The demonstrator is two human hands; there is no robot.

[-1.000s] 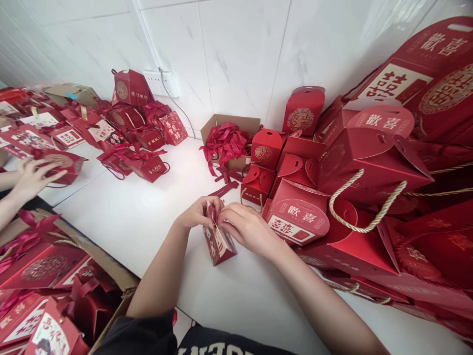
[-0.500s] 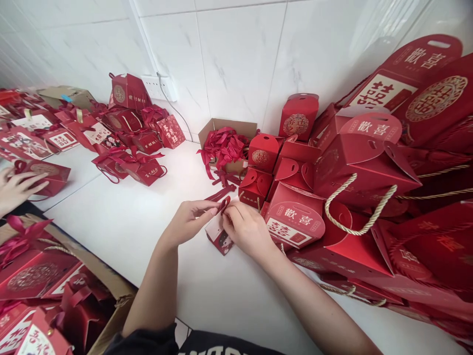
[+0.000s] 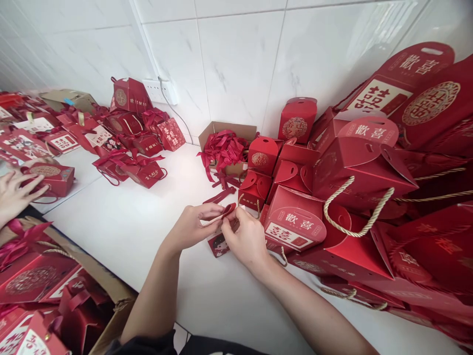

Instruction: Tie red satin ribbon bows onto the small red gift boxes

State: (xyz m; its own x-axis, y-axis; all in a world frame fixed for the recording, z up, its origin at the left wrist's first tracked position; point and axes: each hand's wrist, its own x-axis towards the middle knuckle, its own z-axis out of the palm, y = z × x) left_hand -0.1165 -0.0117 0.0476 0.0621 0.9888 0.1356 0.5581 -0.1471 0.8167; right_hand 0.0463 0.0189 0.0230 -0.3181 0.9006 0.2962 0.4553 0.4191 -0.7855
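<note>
Carefully, we pinch a red band (image 3: 229,208) between the fingers of our left hand (image 3: 192,226), and our right hand (image 3: 247,239) has a narrow grip on the same band, its fingertips partly hidden. Below them, our small printed box (image 3: 219,245) sits near the middle of the white desk (image 3: 155,222). Red gift boxes crowd the right side, and a carton of ribbons (image 3: 226,148) stands farther off, against the wall.

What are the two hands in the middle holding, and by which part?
The left hand and right hand hold a small printed box by its top; the exact pinch points are partly hidden.
</note>
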